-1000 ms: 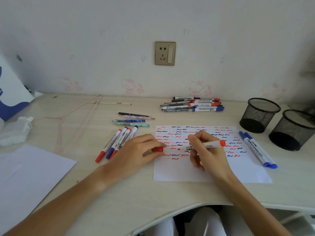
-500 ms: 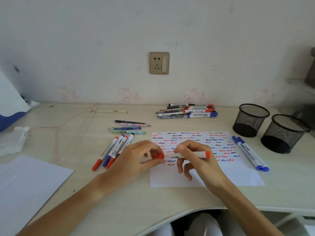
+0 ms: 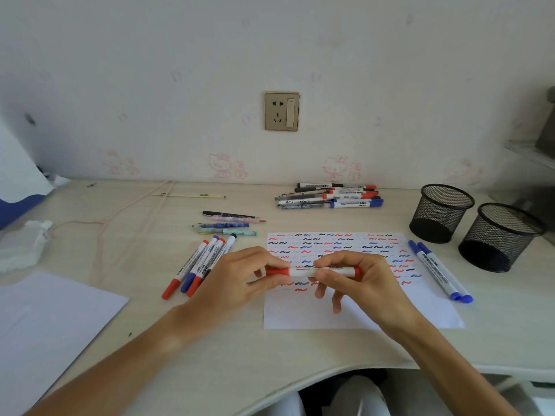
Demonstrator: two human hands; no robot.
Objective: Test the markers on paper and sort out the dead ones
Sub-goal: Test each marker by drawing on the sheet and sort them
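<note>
A red whiteboard marker (image 3: pixel 326 271) lies level between both hands, just above the test paper (image 3: pixel 357 310), which is covered in red, blue and black squiggles. My left hand (image 3: pixel 240 280) pinches its red cap end. My right hand (image 3: pixel 357 280) grips the white barrel. The cap sits on the marker. Several markers (image 3: pixel 199 265) lie left of the paper. Two blue markers (image 3: pixel 440 271) rest at its right edge. A pile of markers (image 3: pixel 329 196) sits near the wall.
Two black mesh pen cups (image 3: pixel 441 213) (image 3: pixel 498 237) stand at the right. Several pens (image 3: pixel 228 224) lie behind the left markers. A blank sheet (image 3: pixel 45 328), crumpled tissue (image 3: pixel 24 246) and a pink cord (image 3: pixel 120 211) occupy the left side.
The right hand lifted the marker off the paper and turned it level. The left hand brought the red cap to its tip and pushed it on.
</note>
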